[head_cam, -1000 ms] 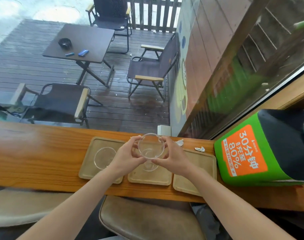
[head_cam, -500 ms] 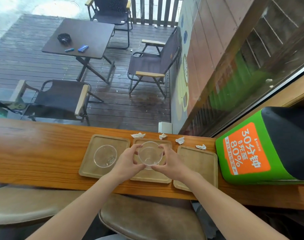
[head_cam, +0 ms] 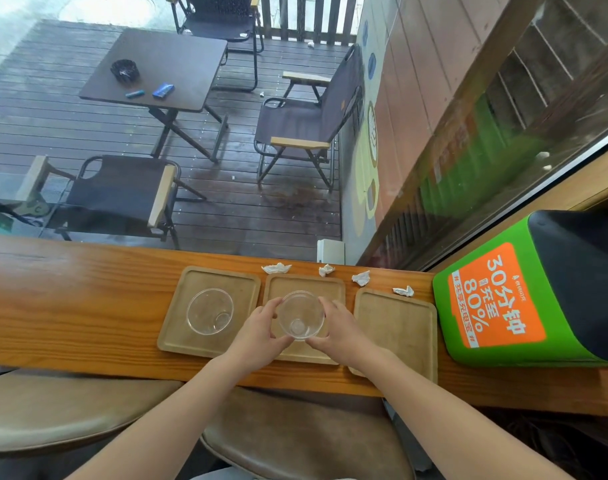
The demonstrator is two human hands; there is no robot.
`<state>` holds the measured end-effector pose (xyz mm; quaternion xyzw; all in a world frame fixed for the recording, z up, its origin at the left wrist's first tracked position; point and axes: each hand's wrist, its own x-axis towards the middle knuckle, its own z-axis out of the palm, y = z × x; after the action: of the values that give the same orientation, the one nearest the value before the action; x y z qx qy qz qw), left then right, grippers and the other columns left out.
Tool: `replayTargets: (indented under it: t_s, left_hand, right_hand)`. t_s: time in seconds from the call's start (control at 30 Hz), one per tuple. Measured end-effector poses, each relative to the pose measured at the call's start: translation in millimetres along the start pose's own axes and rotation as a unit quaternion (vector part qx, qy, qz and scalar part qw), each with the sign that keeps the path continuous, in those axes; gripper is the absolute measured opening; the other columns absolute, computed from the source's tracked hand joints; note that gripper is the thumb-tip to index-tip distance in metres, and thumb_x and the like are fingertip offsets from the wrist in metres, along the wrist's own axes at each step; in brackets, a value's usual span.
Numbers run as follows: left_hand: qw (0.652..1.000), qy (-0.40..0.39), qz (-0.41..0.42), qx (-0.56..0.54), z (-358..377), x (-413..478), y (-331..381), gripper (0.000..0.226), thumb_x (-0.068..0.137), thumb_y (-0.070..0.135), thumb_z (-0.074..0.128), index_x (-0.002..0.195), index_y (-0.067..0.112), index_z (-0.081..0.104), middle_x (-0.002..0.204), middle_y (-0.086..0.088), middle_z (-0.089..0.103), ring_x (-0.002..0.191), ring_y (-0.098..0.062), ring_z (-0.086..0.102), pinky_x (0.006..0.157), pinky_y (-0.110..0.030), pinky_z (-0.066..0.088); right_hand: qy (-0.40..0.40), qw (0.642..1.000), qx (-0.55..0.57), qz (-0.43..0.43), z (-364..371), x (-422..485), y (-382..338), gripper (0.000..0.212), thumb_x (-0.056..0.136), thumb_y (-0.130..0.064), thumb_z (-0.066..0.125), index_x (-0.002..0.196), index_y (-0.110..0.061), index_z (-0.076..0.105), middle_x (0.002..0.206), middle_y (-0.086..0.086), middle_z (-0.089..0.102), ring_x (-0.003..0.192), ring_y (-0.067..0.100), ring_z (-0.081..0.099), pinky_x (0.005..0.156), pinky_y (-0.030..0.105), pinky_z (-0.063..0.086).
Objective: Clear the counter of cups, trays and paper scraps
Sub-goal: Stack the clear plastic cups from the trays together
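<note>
Three wooden trays lie side by side on the wooden counter [head_cam: 70, 306]: a left tray [head_cam: 223, 284], a middle tray [head_cam: 306, 284] and a right tray [head_cam: 396, 327]. A clear plastic cup [head_cam: 300, 320] is over the middle tray, held upright between my left hand [head_cam: 261, 332] and my right hand [head_cam: 340, 330], fingers curled round its sides. A second clear cup [head_cam: 209, 316] stands on the left tray. Several crumpled paper scraps lie along the counter's far edge: [head_cam: 276, 268], [head_cam: 326, 270], [head_cam: 361, 278], [head_cam: 403, 291].
A green and black box with an orange label [head_cam: 496, 296] stands on the counter at the right, close to the right tray. Brown padded stools [head_cam: 295, 441] sit below the counter's near edge. A window behind the counter shows a deck with a table and chairs.
Both hands have lowered the clear cup from a raised, tilted position down to the middle tray. The paper scraps behind it have come into view.
</note>
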<state>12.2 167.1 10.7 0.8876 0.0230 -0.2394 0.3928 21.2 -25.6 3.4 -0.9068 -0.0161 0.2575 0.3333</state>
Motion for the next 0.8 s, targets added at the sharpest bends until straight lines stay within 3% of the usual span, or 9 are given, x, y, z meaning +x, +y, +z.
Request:
replayTargets:
  t_s: [0.13, 0.27, 0.37, 0.53, 0.8]
  left_hand:
    - [1.0, -0.011, -0.004, 0.001, 2, 0, -4, 0.081, 0.084, 0.033, 0.075, 0.149, 0.031, 0.028, 0.127, 0.004, 0.05, 0.078, -0.012, 0.065, 0.072, -0.021, 0.055]
    - [1.0, -0.013, -0.005, 0.001, 3, 0, -6, 0.08, 0.085, 0.029, 0.074, 0.149, 0.031, 0.028, 0.126, 0.003, 0.051, 0.078, -0.013, 0.065, 0.075, -0.024, 0.056]
    - [1.0, -0.011, -0.007, 0.002, 4, 0, -8, 0.079, 0.085, 0.028, 0.074, 0.149, 0.031, 0.028, 0.125, 0.003, 0.051, 0.078, -0.012, 0.064, 0.075, -0.023, 0.055]
    - [1.0, -0.01, -0.009, -0.002, 6, 0, -10, 0.08, 0.084, 0.025, 0.074, 0.15, 0.029, 0.027, 0.128, 0.001, 0.052, 0.099, -0.018, 0.06, 0.086, -0.029, 0.055]
    - [1.0, -0.008, -0.026, 0.002, 7, -1, -10, 0.081, 0.085, 0.025, 0.074, 0.15, 0.029, 0.027, 0.133, 0.001, 0.049, 0.109, -0.024, 0.06, 0.094, -0.039, 0.054]
  right_hand:
    - [-0.001, 1.0, 0.0, 0.01, 6, 0, 1, 0.079, 0.077, -0.041, 0.078, 0.141, -0.033, 0.032, 0.132, -0.006, 0.049, 0.116, 0.013, 0.05, 0.089, 0.026, 0.043]
    - [-0.002, 1.0, -0.006, 0.021, 10, 0, 0, 0.084, 0.078, -0.039, 0.078, 0.146, -0.032, 0.03, 0.137, -0.005, 0.047, 0.123, 0.017, 0.049, 0.099, 0.035, 0.046]
    - [-0.003, 1.0, -0.001, 0.02, 12, 0, 0, 0.081, 0.078, -0.037, 0.078, 0.144, -0.033, 0.031, 0.135, -0.005, 0.048, 0.121, 0.015, 0.049, 0.097, 0.032, 0.044]
    - [0.0, 1.0, -0.002, 0.021, 13, 0, -1, 0.082, 0.078, -0.035, 0.079, 0.145, -0.032, 0.031, 0.138, -0.005, 0.047, 0.124, 0.016, 0.048, 0.099, 0.033, 0.042]
    - [-0.009, 0.999, 0.0, 0.041, 13, -3, -6, 0.092, 0.08, -0.036, 0.077, 0.153, -0.027, 0.021, 0.15, 0.0, 0.04, 0.136, 0.021, 0.04, 0.108, 0.041, 0.04]
